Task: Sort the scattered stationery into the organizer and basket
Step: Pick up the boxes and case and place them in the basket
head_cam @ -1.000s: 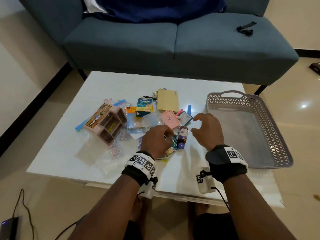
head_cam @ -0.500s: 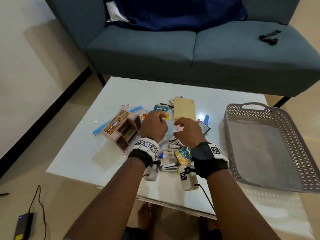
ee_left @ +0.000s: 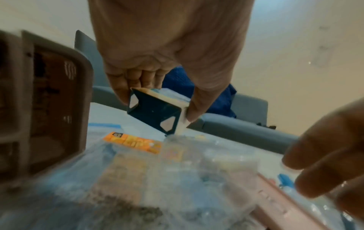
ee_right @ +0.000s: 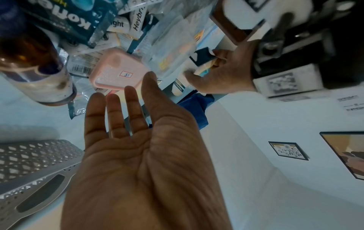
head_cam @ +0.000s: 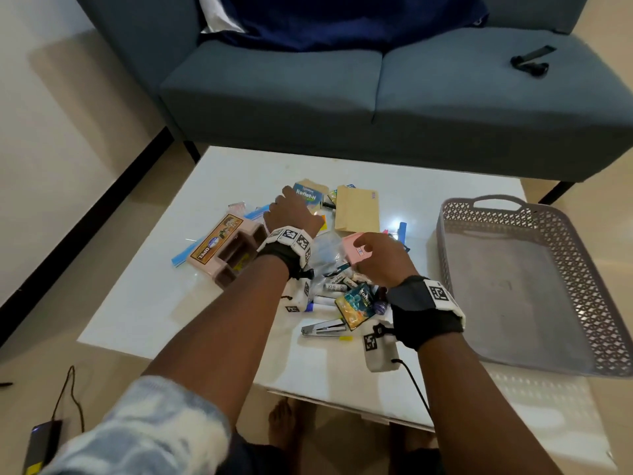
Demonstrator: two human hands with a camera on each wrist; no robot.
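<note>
Organizer (ee_left: 39, 101) blurred, cut off at left edge.

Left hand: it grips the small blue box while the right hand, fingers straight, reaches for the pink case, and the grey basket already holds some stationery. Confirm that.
One thing is wrong: the grey basket holds nothing, as the head view shows. The rest stands: the left hand grips the small blue box, and the right hand, fingers straight, reaches for the pink case.

Black wrist straps (head_cam: 425, 313) with white coded markers, a cable, blue-white tie-dye sleeve (head_cam: 150, 430)
</note>
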